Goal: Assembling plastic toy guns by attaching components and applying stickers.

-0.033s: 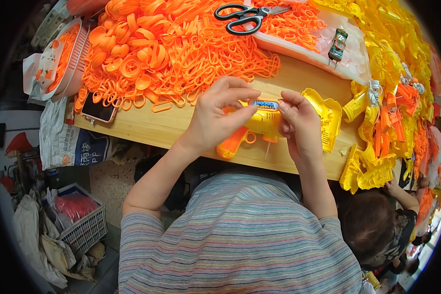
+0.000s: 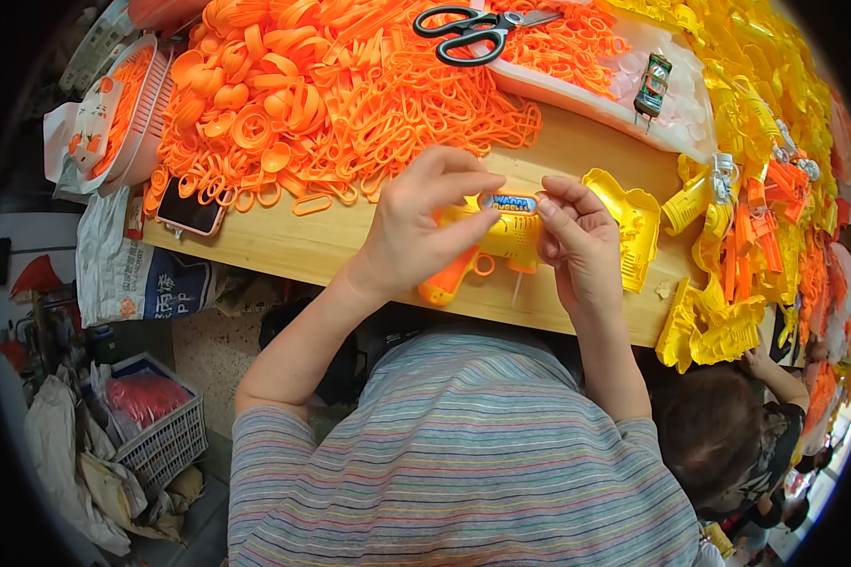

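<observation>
Between the thumb and finger of my right hand [image 2: 579,231] is the right end of a small oval label plate [image 2: 511,204], blue with an orange rim. My left hand [image 2: 416,222] is at the plate's other end, open, its thumb and forefinger spread apart around it. Under both hands lies a yellow plastic toy shell [image 2: 512,238], partly covered. An orange handle-like part [image 2: 447,279] with a ring beside it sticks out below my left hand. Right of my right hand rests another yellow shell half [image 2: 636,236], its ribbed inside facing up.
A big heap of orange plastic parts [image 2: 350,94] covers the table's far left. Scissors [image 2: 487,33] lie on a white tray [image 2: 624,118] of orange rings. Yellow shells [image 2: 775,94] pile up at right, near another person [image 2: 714,430]. A phone [image 2: 191,208] lies at the left edge.
My left thumb has moved down off the plate's left end, so more of the label shows. The plate has stayed in my right hand.
</observation>
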`<state>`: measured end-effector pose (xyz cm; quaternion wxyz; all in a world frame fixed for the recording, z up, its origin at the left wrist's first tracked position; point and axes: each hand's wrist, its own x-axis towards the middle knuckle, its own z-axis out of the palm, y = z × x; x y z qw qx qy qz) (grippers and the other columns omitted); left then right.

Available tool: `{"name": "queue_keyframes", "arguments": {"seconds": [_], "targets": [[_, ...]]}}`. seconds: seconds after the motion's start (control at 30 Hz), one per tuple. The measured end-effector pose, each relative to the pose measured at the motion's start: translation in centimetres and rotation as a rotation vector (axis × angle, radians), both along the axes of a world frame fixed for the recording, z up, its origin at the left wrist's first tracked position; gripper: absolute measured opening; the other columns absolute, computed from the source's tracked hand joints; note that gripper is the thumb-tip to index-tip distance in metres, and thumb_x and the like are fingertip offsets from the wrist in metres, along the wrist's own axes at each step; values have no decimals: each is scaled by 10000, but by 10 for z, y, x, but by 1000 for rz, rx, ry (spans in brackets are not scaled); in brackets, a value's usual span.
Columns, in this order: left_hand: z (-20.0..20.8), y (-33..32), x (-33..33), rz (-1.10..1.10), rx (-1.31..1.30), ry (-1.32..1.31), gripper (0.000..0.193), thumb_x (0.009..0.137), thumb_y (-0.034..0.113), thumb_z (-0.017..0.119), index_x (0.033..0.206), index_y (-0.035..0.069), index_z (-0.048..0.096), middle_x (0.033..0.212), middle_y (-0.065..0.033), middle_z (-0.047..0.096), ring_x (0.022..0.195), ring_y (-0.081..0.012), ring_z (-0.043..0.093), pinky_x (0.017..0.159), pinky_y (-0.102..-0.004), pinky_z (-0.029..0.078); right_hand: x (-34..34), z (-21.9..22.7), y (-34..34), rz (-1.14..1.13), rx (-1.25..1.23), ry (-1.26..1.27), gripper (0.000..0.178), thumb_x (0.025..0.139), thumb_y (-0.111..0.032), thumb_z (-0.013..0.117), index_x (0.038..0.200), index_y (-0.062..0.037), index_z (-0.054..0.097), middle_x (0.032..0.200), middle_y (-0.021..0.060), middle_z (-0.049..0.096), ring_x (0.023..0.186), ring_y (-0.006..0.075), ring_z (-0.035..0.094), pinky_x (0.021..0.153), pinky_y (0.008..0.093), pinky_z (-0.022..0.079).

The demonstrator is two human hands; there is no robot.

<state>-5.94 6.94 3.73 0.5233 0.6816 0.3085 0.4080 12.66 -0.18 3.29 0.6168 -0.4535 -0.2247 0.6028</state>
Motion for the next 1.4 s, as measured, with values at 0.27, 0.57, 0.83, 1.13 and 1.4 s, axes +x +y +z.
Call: {"name": "queue_keyframes", "arguments": {"seconds": [0.27, 0.57, 0.83, 1.13, 1.4], "targets": [[-8, 1, -11, -98, 759, 264, 315, 715, 9, 755, 1017, -4, 667, 902, -110, 593, 778, -245, 613, 658, -320, 514, -20, -11, -16, -14, 161, -601, 312, 863, 14, 661, 1163, 14, 573, 930, 33, 660, 672, -4, 547, 546, 142, 416], [-12, 11, -10, -211, 843, 364, 342, 695, 27, 747, 1019, 2, 641, 903, -117, 583, 800, -289, 606, 694, -363, 517, -25, -19, -15, -24, 178, -799, 339, 829, 18, 685, 1151, -9, 581, 874, 49, 672, 522, 10, 461, 485, 169, 381], [-13, 11, -6, -174, 840, 415, 191, 734, 44, 661, 917, 2, 629, 815, -102, 518, 782, -271, 554, 705, -365, 499, -18, -18, -11, -199, 413, -1378, 300, 760, 22, 690, 1050, -32, 636, 1003, 121, 647, 774, 227, 620, 653, 282, 495], [-7, 4, 2, -203, 736, 568, 113, 754, 60, 640, 839, 19, 579, 870, -118, 507, 816, -281, 539, 763, -375, 483, -13, -50, -10, -100, 360, -1093, 188, 825, -27, 679, 1012, -32, 658, 1139, 121, 595, 1109, 224, 531, 976, 326, 407], [-3, 7, -9, -197, 703, 474, 312, 750, 82, 722, 1049, 33, 646, 961, -118, 560, 879, -284, 585, 755, -367, 499, -23, -53, -8, -227, 366, -1061, 205, 747, -83, 770, 913, -50, 655, 1011, 106, 608, 996, 247, 536, 874, 343, 424]]}}
